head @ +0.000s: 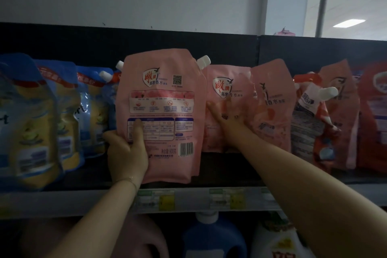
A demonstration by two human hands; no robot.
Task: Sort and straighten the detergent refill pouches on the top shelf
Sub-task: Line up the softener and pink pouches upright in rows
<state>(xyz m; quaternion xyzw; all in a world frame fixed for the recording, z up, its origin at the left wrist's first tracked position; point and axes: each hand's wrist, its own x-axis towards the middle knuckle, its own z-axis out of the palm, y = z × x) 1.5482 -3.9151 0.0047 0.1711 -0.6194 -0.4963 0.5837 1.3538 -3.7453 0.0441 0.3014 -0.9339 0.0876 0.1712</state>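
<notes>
The top shelf (pixel 226 172) is dark and flat, with a black back panel and a grey front edge carrying price tags (pixel 227 198). Glossy blue pouches (pixel 41 115) crowd its left end and red pouches (pixel 314 128) lean at the right, leaving little room at the sides. In the middle, at the front edge, the left hand (pixel 127 153) grasps a soft pink pouch (pixel 163 94) upright by its lower left corner, thumb on the printed back and fingers wrapped behind. Its white cap (pixel 204 62) juts from the upper right corner. Just beside it, the right hand (pixel 227 123) lies flat with fingers spread, pressing the crumpled pink pouches (pixel 272 111) that stand further back.
</notes>
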